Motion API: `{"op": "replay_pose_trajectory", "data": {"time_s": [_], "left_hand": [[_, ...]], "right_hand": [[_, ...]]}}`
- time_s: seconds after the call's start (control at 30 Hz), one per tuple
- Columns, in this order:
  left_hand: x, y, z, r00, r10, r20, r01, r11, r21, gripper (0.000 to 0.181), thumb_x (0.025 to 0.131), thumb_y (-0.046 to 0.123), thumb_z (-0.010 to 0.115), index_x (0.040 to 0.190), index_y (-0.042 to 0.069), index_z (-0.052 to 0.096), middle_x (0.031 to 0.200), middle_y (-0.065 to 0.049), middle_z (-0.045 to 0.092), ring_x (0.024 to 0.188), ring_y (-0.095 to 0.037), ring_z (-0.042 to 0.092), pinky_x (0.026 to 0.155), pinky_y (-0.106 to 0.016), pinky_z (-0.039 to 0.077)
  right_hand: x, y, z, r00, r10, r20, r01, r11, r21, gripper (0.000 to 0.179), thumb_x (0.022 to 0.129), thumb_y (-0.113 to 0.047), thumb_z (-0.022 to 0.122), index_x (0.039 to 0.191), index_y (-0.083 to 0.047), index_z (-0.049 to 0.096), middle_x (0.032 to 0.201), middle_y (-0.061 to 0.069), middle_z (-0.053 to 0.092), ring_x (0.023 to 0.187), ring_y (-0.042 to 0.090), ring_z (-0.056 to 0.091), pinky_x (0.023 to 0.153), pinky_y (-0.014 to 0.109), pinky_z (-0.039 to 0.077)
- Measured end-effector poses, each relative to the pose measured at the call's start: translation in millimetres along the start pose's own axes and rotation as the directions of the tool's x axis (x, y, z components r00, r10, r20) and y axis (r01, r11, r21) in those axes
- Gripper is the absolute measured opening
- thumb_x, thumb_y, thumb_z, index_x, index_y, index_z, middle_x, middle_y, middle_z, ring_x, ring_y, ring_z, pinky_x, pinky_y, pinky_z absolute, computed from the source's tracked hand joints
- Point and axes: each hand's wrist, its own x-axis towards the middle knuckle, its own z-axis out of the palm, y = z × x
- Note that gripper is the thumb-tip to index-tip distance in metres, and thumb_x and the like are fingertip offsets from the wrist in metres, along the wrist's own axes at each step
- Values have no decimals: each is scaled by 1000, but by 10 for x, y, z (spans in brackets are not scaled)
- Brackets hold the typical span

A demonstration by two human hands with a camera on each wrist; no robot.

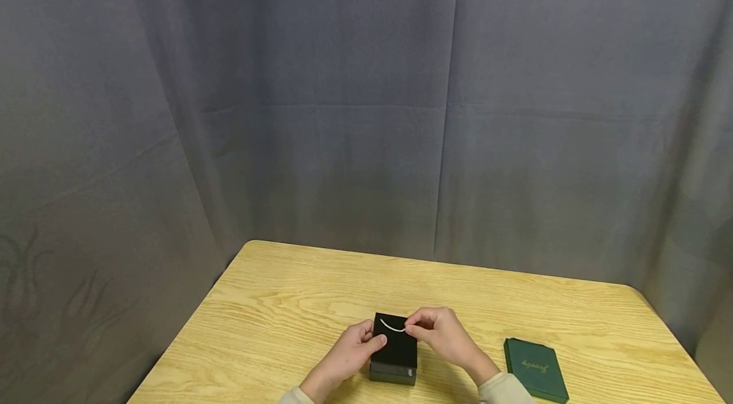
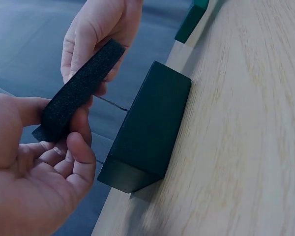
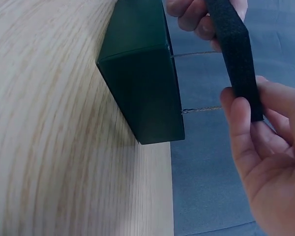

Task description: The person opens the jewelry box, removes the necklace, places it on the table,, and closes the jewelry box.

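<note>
A dark green box base (image 1: pixel 392 376) stands on the table, its open side up. Above it, tilted, is a black foam insert (image 1: pixel 397 348) that both hands hold. My left hand (image 1: pixel 346 353) grips its left side, thumb on the top face. At the far right corner my right hand (image 1: pixel 446 335) pinches the insert, fingertips right at the end of the pale chain (image 1: pixel 392 328) curving across it. Two thin chain strands (image 3: pixel 201 110) run from the insert down to the box in the right wrist view. The inside of the box is hidden.
To the right lies a flat green lid (image 1: pixel 536 367) with gold lettering. The wooden table (image 1: pixel 275 302) has rounded far corners, and grey curtains (image 1: pixel 343 137) hang behind it and at both sides.
</note>
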Motion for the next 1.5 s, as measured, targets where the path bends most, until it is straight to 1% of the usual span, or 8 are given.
{"op": "replay_pose_trajectory", "data": {"time_s": [0.13, 0.3, 0.53, 0.77, 1.03, 1.23, 1.33, 1.5], "left_hand": [[0, 7, 0, 1000, 8, 4, -8, 1000, -11, 23, 97, 11, 52, 110, -7, 57, 95, -16, 68, 80, -18, 66, 67, -30, 53], [4, -4, -3, 1000, 9, 7, -9, 1000, -13, 24, 97, 11, 51, 110, -9, 56, 94, -16, 68, 81, -20, 66, 68, -31, 54], [-9, 16, 2, 1000, 4, -9, -4, 1000, -4, 23, 97, 12, 53, 109, -7, 58, 93, -14, 68, 79, -18, 66, 66, -29, 53], [-19, 44, 13, 1000, 3, -1, -3, 1000, -18, 23, 97, 12, 53, 110, -6, 57, 94, -15, 68, 79, -18, 66, 67, -30, 53], [-16, 39, 5, 1000, -2, 8, 2, 1000, -24, 23, 97, 11, 52, 112, -6, 57, 95, -15, 68, 79, -17, 66, 67, -30, 53], [-31, 40, 5, 1000, 14, 8, -14, 1000, -13, 23, 96, 10, 53, 110, -8, 57, 91, -14, 68, 76, -15, 65, 64, -26, 51], [-35, 43, 9, 1000, 17, 12, -16, 1000, -26, 23, 96, 10, 54, 111, -7, 57, 90, -14, 68, 77, -15, 65, 64, -26, 51], [-33, 46, 6, 1000, 7, 11, -7, 1000, -17, 23, 96, 10, 53, 111, -7, 58, 91, -14, 68, 77, -16, 65, 65, -27, 51]], "right_hand": [[10, 6, 7, 1000, -12, -4, 12, 999, -36, 9, 91, -17, 64, 88, -10, 69, 79, -2, 65, 68, 7, 57, 61, 26, 50], [6, -23, 25, 999, -22, -24, 21, 999, -41, 7, 92, -11, 61, 89, -6, 64, 79, 0, 64, 67, 7, 59, 61, 33, 53], [21, -32, 44, 998, -22, -52, 17, 995, -98, 5, 92, -1, 59, 88, -1, 61, 76, 6, 67, 61, 22, 61, 58, 38, 53], [14, -54, 26, 996, -25, -88, 14, 993, -119, 7, 92, -11, 61, 87, -6, 60, 75, -2, 67, 58, 21, 61, 57, 35, 53], [16, -61, 9, 994, -53, -95, 37, 986, -166, 7, 92, -8, 60, 86, -7, 59, 69, -5, 65, 57, 23, 61, 54, 25, 50], [25, -61, -17, 995, -35, -97, 15, 980, -200, 7, 93, -5, 59, 87, -8, 59, 69, -7, 65, 61, 23, 63, 55, 24, 50], [32, -56, -31, 993, -48, -104, 26, 977, -210, 6, 92, -5, 60, 87, -8, 59, 70, -6, 66, 62, 23, 63, 54, 24, 50], [34, -55, -55, 990, -78, -116, 51, 973, -225, 5, 92, -8, 61, 87, -9, 60, 73, -6, 68, 63, 22, 65, 55, 24, 50]]}}
